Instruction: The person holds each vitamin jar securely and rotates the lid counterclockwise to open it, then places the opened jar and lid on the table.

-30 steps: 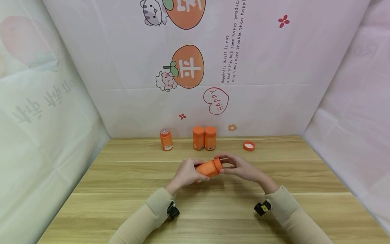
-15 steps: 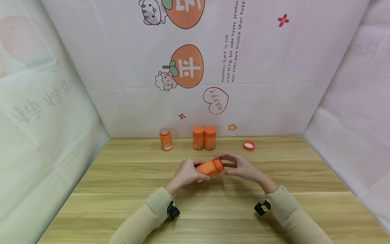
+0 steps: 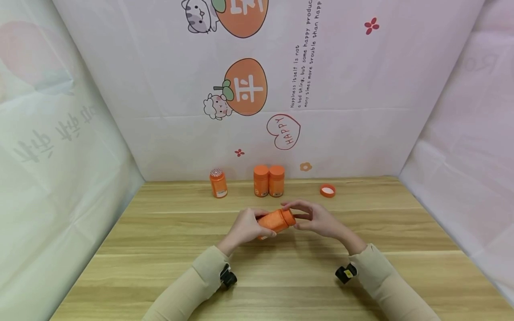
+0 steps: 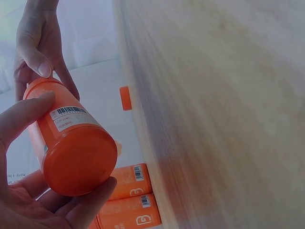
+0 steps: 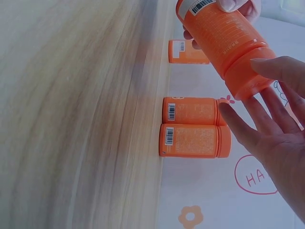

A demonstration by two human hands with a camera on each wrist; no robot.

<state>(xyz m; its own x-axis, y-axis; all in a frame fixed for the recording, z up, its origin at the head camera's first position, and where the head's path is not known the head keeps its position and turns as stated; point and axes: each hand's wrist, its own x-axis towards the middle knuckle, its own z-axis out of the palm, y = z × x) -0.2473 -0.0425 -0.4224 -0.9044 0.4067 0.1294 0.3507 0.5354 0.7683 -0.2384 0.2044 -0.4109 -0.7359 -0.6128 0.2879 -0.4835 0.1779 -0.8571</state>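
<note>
In the head view my left hand grips the body of an orange pill bottle, held tilted above the table with its capped end to the right. Its base faces the left wrist camera, and a barcode label shows beside the thumb. My right hand is at the orange screw cap on that bottle. In the right wrist view the thumb touches the cap's side, other fingers curl behind it, and one finger stands apart. The bottle partly hides those fingertips.
Two capped orange bottles stand side by side at the table's back. Left of them stands an uncapped orange bottle with a patterned seal on its top. A loose orange cap lies at the back right, white inside up. Printed cloth walls surround the table.
My right fingers shift slightly around the cap, and the thumb moves a little on its edge. The left hand and the bottle stay in place.
</note>
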